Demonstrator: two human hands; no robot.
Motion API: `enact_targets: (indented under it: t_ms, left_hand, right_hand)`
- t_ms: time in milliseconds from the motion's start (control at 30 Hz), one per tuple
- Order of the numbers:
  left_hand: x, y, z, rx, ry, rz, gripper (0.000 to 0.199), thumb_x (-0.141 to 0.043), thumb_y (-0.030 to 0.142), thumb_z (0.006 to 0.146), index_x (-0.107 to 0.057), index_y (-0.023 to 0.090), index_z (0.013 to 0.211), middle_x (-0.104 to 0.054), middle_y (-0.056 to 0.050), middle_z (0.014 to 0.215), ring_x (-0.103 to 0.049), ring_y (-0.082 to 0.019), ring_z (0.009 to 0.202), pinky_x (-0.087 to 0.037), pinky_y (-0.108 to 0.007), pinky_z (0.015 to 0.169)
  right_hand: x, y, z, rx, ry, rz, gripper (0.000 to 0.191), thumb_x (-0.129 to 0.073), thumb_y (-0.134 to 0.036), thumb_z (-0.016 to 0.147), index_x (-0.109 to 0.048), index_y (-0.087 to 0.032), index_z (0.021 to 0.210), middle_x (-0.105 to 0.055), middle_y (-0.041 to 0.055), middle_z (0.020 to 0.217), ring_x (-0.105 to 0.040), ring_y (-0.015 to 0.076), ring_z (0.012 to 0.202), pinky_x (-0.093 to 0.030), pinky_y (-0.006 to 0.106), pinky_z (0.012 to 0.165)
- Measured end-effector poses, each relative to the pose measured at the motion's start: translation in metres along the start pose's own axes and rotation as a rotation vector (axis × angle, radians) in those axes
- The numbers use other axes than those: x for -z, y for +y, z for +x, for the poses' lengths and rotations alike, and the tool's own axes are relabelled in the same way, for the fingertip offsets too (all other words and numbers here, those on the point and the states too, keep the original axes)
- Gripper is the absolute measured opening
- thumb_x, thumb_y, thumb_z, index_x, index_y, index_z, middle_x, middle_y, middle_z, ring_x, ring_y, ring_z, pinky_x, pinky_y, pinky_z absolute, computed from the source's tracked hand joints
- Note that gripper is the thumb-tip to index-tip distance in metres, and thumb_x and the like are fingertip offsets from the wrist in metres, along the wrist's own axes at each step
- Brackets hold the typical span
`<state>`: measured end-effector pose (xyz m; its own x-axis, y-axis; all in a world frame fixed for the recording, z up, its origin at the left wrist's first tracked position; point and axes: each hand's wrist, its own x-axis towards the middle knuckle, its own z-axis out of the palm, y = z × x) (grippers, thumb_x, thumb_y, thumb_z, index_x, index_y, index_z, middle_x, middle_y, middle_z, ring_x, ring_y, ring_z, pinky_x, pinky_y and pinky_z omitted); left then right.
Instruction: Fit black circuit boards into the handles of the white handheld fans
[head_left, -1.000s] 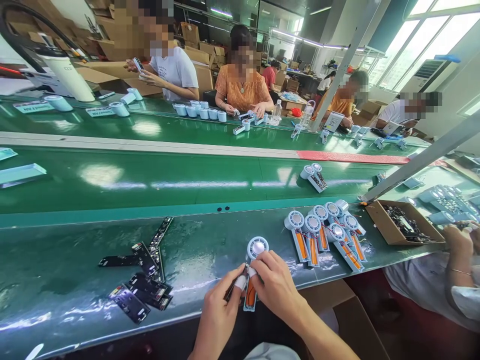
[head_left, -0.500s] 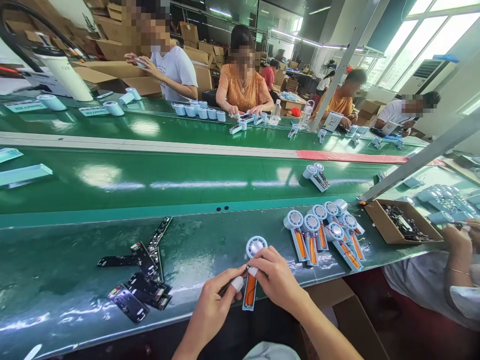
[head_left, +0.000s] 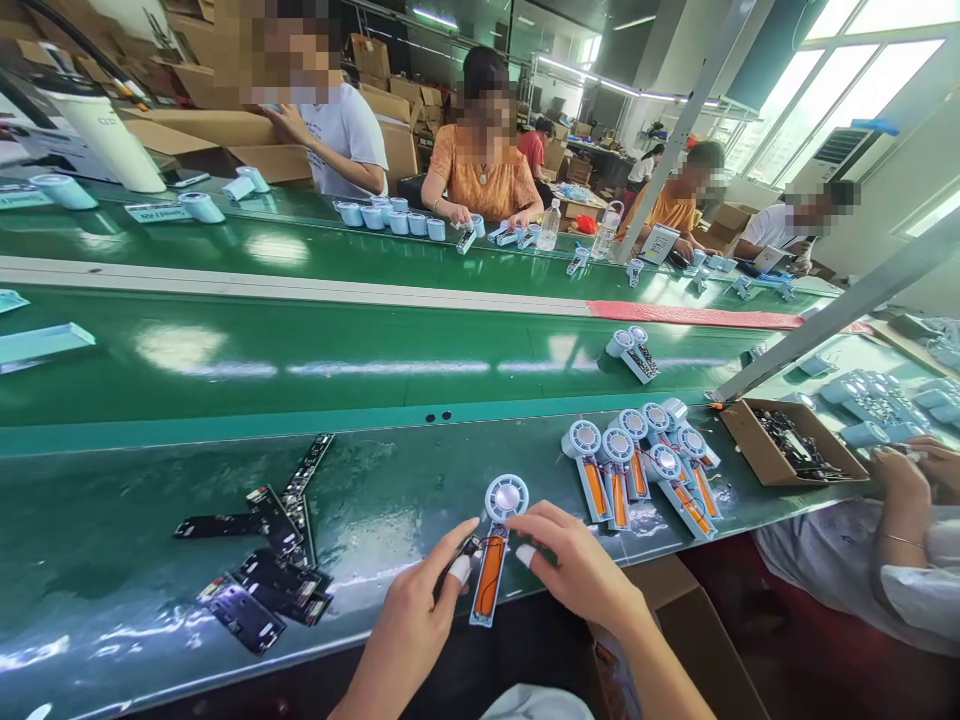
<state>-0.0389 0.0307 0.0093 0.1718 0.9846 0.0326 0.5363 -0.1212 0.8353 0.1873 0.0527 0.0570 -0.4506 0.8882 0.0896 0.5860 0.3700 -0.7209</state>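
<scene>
A light-blue fan unit point(head_left: 507, 497) with a round head and an orange battery point(head_left: 490, 577) in its open handle lies at the bench's front edge. My left hand point(head_left: 420, 600) pinches a small dark circuit board point(head_left: 466, 549) just left of the handle, with thin wires running between board and fan. On the other side, my right hand point(head_left: 574, 570) has thumb and fingers apart, fingertips near the base of the fan head, holding nothing. White covers wrap a fingertip on each hand. A loose pile of black circuit boards point(head_left: 281, 585) lies to the left.
Several fan units with orange batteries point(head_left: 616, 447) lie to the right, beside a cardboard box point(head_left: 757, 465) of dark parts. A co-worker's hands point(head_left: 904, 480) are at the far right. Beyond the bench runs a green belt point(head_left: 337, 350), with several people across it. A metal post point(head_left: 825, 310) slants at right.
My right hand has released the board and wires and opened, shifting right. My left hand still holds the board, now a little left of the fan handle. The view has shifted slightly.
</scene>
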Motion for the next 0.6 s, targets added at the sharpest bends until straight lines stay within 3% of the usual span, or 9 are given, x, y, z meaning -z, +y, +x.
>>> enact_targets:
  t_ms: [67,133,200,300,400,500,600]
  left_hand:
    - [-0.002,0.001,0.000,-0.063,0.004,0.054,0.049,-0.039,0.017,0.088,-0.064,0.023,0.130,-0.079,-0.007,0.112,-0.077,-0.021,0.097,-0.061,-0.030,0.082]
    - [-0.004,0.004,0.000,-0.126,0.003,0.101,0.051,-0.036,0.011,0.087,-0.064,0.021,0.128,-0.077,-0.008,0.118,-0.075,-0.022,0.105,-0.060,-0.031,0.086]
    - [-0.006,0.007,-0.002,-0.164,-0.034,0.181,0.054,-0.033,0.007,0.087,-0.065,0.023,0.127,-0.077,-0.008,0.113,-0.076,-0.021,0.100,-0.060,-0.029,0.081]
    - [-0.009,0.010,-0.006,-0.162,-0.124,0.399,0.057,-0.032,0.003,0.088,-0.068,0.029,0.124,-0.075,-0.006,0.098,-0.077,-0.020,0.076,-0.058,-0.026,0.064]
    - [-0.010,0.011,-0.008,-0.140,-0.142,0.549,0.059,-0.035,-0.001,0.085,-0.070,0.030,0.120,-0.073,-0.007,0.097,-0.076,-0.020,0.071,-0.056,-0.025,0.059]
    - [-0.010,0.009,-0.008,-0.142,-0.105,0.437,0.056,-0.033,0.002,0.086,-0.069,0.028,0.120,-0.075,-0.006,0.098,-0.077,-0.020,0.075,-0.056,-0.025,0.061]
    - [-0.007,0.007,-0.007,-0.099,-0.032,0.200,0.051,-0.032,0.009,0.088,-0.063,0.025,0.125,-0.078,-0.007,0.103,-0.077,-0.022,0.092,-0.059,-0.028,0.072]
  right_hand:
    - [-0.008,0.000,0.002,0.064,-0.003,-0.077,0.040,-0.052,-0.004,0.090,-0.068,-0.025,0.121,-0.068,0.0057,0.109,-0.065,0.0188,0.099,-0.053,0.030,0.088]
    - [-0.017,0.002,0.007,0.107,0.075,-0.074,0.027,-0.053,-0.010,0.094,-0.072,-0.024,0.110,-0.070,0.0061,0.102,-0.067,0.0184,0.094,-0.054,0.029,0.085]
    - [-0.023,0.003,0.013,0.097,0.174,0.011,0.022,-0.053,-0.015,0.096,-0.073,-0.022,0.101,-0.072,0.0066,0.098,-0.068,0.0182,0.091,-0.054,0.028,0.083]
    - [-0.030,0.001,0.020,-0.056,0.246,0.210,0.020,-0.053,-0.020,0.095,-0.072,-0.021,0.096,-0.075,0.0048,0.086,-0.070,0.0168,0.075,-0.055,0.027,0.072]
    - [-0.040,-0.003,0.023,-0.244,0.237,0.434,0.016,-0.060,-0.027,0.089,-0.070,-0.021,0.100,-0.073,0.0012,0.073,-0.064,0.0145,0.057,-0.052,0.024,0.058]
    - [-0.048,-0.007,0.023,-0.333,0.258,0.555,0.017,-0.067,-0.031,0.082,-0.071,-0.020,0.094,-0.072,0.0009,0.071,-0.064,0.0150,0.057,-0.051,0.024,0.055]
    - [-0.048,-0.009,0.022,-0.320,0.260,0.549,0.017,-0.068,-0.034,0.082,-0.076,-0.019,0.084,-0.075,0.0038,0.077,-0.068,0.0177,0.068,-0.054,0.027,0.065]
